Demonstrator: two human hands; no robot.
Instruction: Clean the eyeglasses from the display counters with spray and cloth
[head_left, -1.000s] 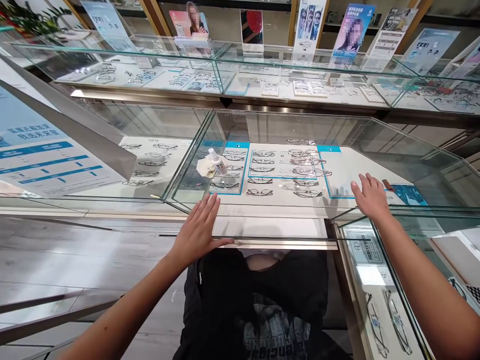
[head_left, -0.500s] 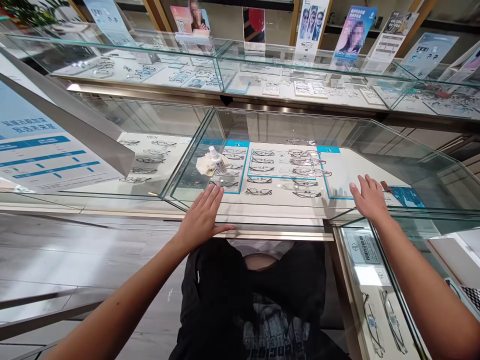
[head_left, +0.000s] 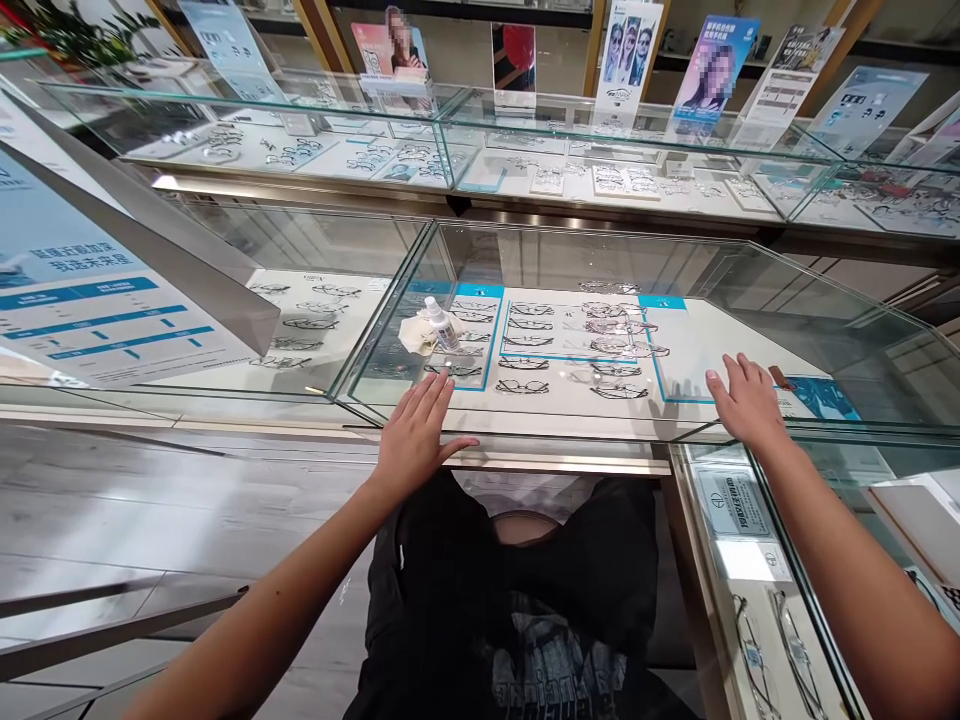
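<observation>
My left hand (head_left: 420,430) lies flat with its fingers stretched and thumb out, over the front edge of the glass display case (head_left: 555,425). Just beyond its fingertips a small white spray bottle (head_left: 441,325) stands on a crumpled cream cloth (head_left: 416,337) on the glass top. To the right, my right hand (head_left: 746,400) rests open on the same case, fingers a little spread, holding nothing. Near its fingers lies a small brown object (head_left: 780,378) whose kind I cannot make out. Under the glass, several pairs of eyeglasses (head_left: 523,387) sit in rows between the two hands.
A large folded sign card (head_left: 127,290) stands at the left on the counter. A white box (head_left: 919,520) is at the right edge, above a side case with eyeglasses (head_left: 799,650). Behind runs another glass case (head_left: 525,150) bearing poster stands (head_left: 712,70).
The view has shifted slightly, so the scene sits a little further right. Both hands stay open on the glass, with no clear movement of their own.
</observation>
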